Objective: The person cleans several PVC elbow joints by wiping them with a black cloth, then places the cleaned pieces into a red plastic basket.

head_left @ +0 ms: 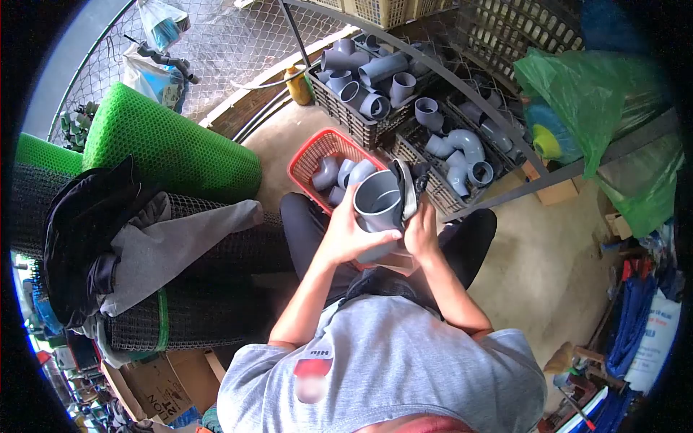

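A wide grey plastic pipe fitting [367,193] is held up in front of my lap, its round opening turned up towards me. My left hand [348,234] grips it from the left, with the thumb across its near side. On the other side my right hand [421,229] is closed around a bunched black and white cloth [408,193], pressed against the fitting's right rim. Just beyond my hands stands a red plastic basket [303,160] with several grey elbow fittings [326,173] inside.
Black crates [361,128] full of grey pipe fittings stand ahead, under a metal frame [462,79]. Rolls of green mesh [166,144] and black mesh lie to my left, with a grey garment [170,249] draped over them. Green plastic sheeting [577,94] hangs at the right.
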`<state>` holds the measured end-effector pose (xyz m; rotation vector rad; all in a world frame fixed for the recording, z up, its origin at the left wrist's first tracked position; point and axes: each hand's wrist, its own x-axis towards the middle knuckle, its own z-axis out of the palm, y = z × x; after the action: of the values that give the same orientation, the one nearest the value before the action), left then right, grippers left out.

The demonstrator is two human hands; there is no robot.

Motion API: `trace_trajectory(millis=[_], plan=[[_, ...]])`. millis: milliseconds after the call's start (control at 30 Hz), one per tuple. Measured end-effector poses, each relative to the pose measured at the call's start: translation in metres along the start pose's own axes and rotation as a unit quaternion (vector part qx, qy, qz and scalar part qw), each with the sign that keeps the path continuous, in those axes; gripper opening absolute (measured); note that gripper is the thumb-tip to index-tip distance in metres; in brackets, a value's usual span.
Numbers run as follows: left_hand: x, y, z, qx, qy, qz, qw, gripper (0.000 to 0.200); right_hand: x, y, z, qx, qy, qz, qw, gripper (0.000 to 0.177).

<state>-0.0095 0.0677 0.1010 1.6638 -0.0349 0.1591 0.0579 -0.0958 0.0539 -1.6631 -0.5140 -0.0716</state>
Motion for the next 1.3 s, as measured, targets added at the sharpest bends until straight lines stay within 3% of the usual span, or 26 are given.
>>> trace_trajectory(millis=[33, 100, 167, 200, 233, 300, 333, 367, 433, 467, 500, 533, 567, 633, 667, 733, 800, 833, 900, 933, 967, 1033, 1100, 1167, 1233, 1300], plan=[[0.000, 0.006, -0.004, -0.032, 0.003, -0.032, 0.999, 0.104, -0.002, 0.001, 0.002, 0.038, -0.010, -0.003, 0.999, 0.041], [0.002, -0.019, -0.014, -0.015, 0.031, 0.019, 0.999, 0.104, -0.002, -0.015, 0.006, 0.049, -0.008, -0.055, 0.997, 0.045], [-0.004, -0.039, -0.010, -0.289, 0.071, -0.069, 0.952, 0.102, -0.016, -0.018, 0.013, 0.163, -0.012, 0.041, 0.986, 0.047], [-0.006, -0.042, -0.002, -0.343, 0.129, -0.094, 0.926, 0.097, -0.021, -0.007, 0.021, 0.139, -0.012, 0.031, 0.990, 0.048], [-0.009, -0.049, -0.002, -0.427, 0.129, -0.134, 0.885, 0.088, -0.026, 0.003, 0.027, 0.115, -0.012, 0.021, 0.993, 0.049], [-0.003, -0.068, -0.006, -0.384, 0.146, -0.138, 0.901, 0.078, -0.031, 0.002, 0.026, 0.103, -0.007, 0.010, 0.995, 0.047], [0.007, -0.068, -0.003, -0.350, 0.161, -0.091, 0.919, 0.071, -0.034, -0.001, 0.025, 0.090, -0.002, 0.000, 0.996, 0.045], [0.009, -0.067, -0.004, -0.191, 0.201, -0.011, 0.961, 0.068, -0.036, -0.004, 0.024, 0.077, 0.001, -0.009, 0.997, 0.044], [0.005, -0.060, -0.010, -0.236, 0.176, -0.092, 0.951, 0.065, -0.033, -0.012, 0.020, -0.005, -0.009, -0.088, 0.996, 0.036], [0.002, -0.060, -0.013, -0.287, 0.141, -0.121, 0.940, 0.065, -0.037, -0.008, 0.019, -0.007, -0.052, -0.029, 0.998, 0.034], [-0.002, -0.061, -0.014, -0.338, 0.105, -0.148, 0.924, 0.066, -0.034, -0.007, 0.016, -0.064, -0.044, -0.140, 0.987, 0.034], [-0.005, -0.052, -0.009, -0.323, 0.104, -0.123, 0.933, 0.068, -0.032, -0.010, 0.013, -0.073, -0.066, -0.163, 0.982, 0.034], [-0.013, -0.072, -0.016, -0.356, 0.040, -0.161, 0.920, 0.081, -0.029, -0.012, 0.010, -0.081, -0.090, -0.186, 0.975, 0.035], [-0.029, -0.101, -0.012, -0.403, 0.036, -0.142, 0.903, 0.089, -0.019, -0.014, 0.011, -0.071, -0.097, -0.207, 0.971, 0.034], [-0.029, -0.057, -0.003, -0.348, 0.046, -0.206, 0.913, 0.093, -0.017, -0.011, 0.013, -0.010, -0.097, -0.136, 0.986, 0.034], [-0.039, -0.104, 0.005, -0.381, 0.053, -0.161, 0.909, 0.091, -0.020, -0.010, 0.018, 0.131, -0.083, 0.047, 0.987, 0.035], [-0.036, -0.114, 0.011, -0.346, 0.108, -0.105, 0.926, 0.100, -0.033, 0.021, 0.028, 0.179, -0.043, 0.107, 0.977, 0.042], [-0.028, -0.087, 0.016, -0.271, 0.154, -0.105, 0.944, 0.099, -0.042, 0.035, 0.032, 0.193, -0.026, 0.128, 0.972, 0.044], [-0.021, -0.107, 0.017, -0.319, 0.215, -0.142, 0.912, 0.094, -0.058, 0.058, 0.046, 0.077, 0.026, 0.129, 0.988, 0.046], [-0.021, -0.148, 0.013, -0.381, 0.231, -0.205, 0.871, 0.090, -0.061, 0.061, 0.045, 0.031, -0.006, 0.143, 0.989, 0.045], [-0.015, -0.143, 0.010, -0.384, 0.236, -0.208, 0.868, 0.090, -0.061, 0.058, 0.043, -0.016, -0.038, 0.159, 0.987, 0.043], [-0.002, -0.135, 0.003, -0.560, 0.192, -0.268, 0.760, 0.085, -0.054, 0.069, 0.037, -0.083, -0.062, 0.189, 0.976, 0.023], [0.011, -0.172, -0.006, -0.554, 0.222, -0.307, 0.741, 0.082, -0.045, 0.084, 0.024, -0.135, -0.108, 0.213, 0.962, 0.018], [0.017, -0.244, -0.019, -0.491, 0.242, -0.331, 0.769, 0.082, -0.047, 0.132, 0.005, -0.153, -0.190, 0.228, 0.943, 0.019], [0.025, -0.321, -0.036, -0.495, 0.249, -0.379, 0.741, 0.081, -0.058, 0.176, -0.008, -0.245, -0.299, 0.286, 0.877, 0.026], [0.044, -0.339, -0.043, -0.403, 0.325, -0.412, 0.750, 0.081, -0.060, 0.194, -0.008, -0.262, -0.444, 0.365, 0.775, 0.046]])
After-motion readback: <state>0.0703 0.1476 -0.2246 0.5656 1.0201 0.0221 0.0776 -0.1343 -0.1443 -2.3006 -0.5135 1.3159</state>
